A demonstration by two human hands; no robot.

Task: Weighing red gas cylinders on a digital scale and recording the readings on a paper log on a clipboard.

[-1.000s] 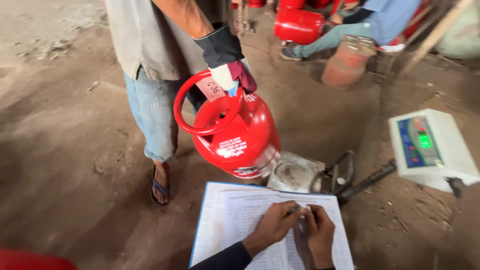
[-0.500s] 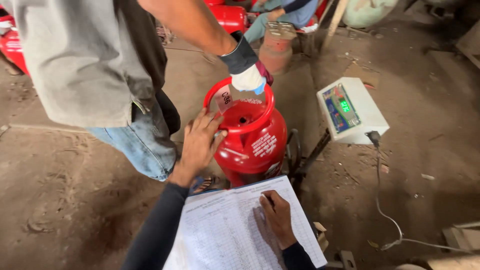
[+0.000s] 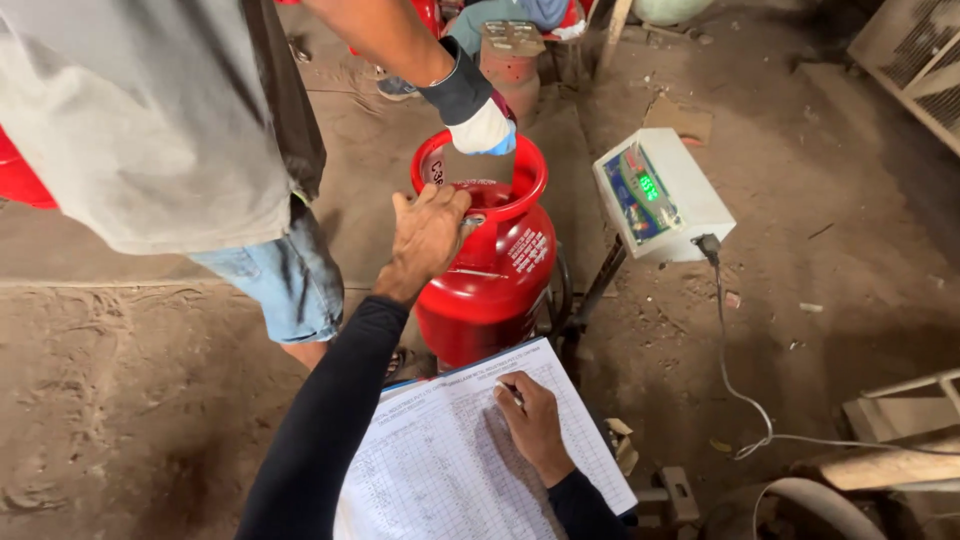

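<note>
A red gas cylinder (image 3: 495, 285) stands upright on a weighing platform in front of me. My left hand (image 3: 428, 235) rests on its shoulder and ring handle, fingers curled over the top. My right hand (image 3: 533, 420) holds a pen (image 3: 510, 392) on a printed log sheet (image 3: 440, 470) clipped to a board below. A co-worker in a grey shirt and jeans stands at the left; a gloved hand (image 3: 482, 128) of theirs grips the far side of the cylinder's ring.
A white scale display box (image 3: 660, 195) with a green readout sits right of the cylinder, its cable (image 3: 730, 370) trailing over the dirt floor. More red cylinders and a seated person's legs (image 3: 480, 20) are at the back. Wooden pieces (image 3: 880, 460) lie at the lower right.
My left hand left the sheet and now rests on the cylinder's top. The cylinder went from tilted to upright. The co-worker stepped closer on the left.
</note>
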